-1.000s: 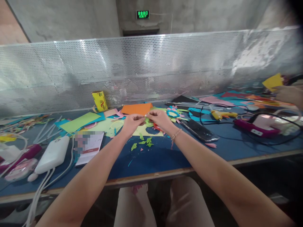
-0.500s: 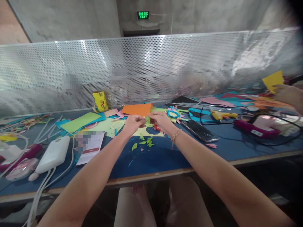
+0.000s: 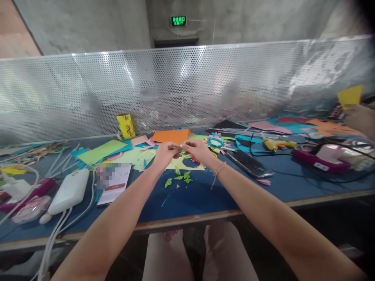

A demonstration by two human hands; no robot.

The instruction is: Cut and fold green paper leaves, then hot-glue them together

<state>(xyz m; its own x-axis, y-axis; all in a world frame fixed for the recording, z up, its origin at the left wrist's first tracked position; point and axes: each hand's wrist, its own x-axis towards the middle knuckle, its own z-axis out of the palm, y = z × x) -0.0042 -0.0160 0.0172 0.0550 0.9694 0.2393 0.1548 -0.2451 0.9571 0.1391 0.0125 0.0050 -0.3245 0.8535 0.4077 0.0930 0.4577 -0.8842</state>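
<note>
My left hand (image 3: 166, 155) and my right hand (image 3: 200, 152) meet above the middle of the table, fingertips pinched together. Between them is a small piece of green paper (image 3: 183, 150), mostly covered by the fingers. Just below on the blue tabletop lie several folded green paper pieces (image 3: 186, 175). Behind the hands rests an orange paper sheet (image 3: 170, 136). A pale green sheet (image 3: 133, 157) spreads to the left of my left hand. Right of my right hand sits a blue and pink paper flower (image 3: 216, 141).
A black phone (image 3: 249, 163) and a yellow glue gun (image 3: 278, 144) with a black cable lie right. Left are a lit phone (image 3: 115, 185), a white power bank (image 3: 69, 190) and cords. A perforated metal screen (image 3: 181, 86) stands behind. Another person's hand (image 3: 359, 117) holds yellow paper (image 3: 350, 96).
My fingertips have come closer together, covering more of the green paper. The view has shifted slightly. At the far right, the other person's hand with yellow paper has moved a little to the right.
</note>
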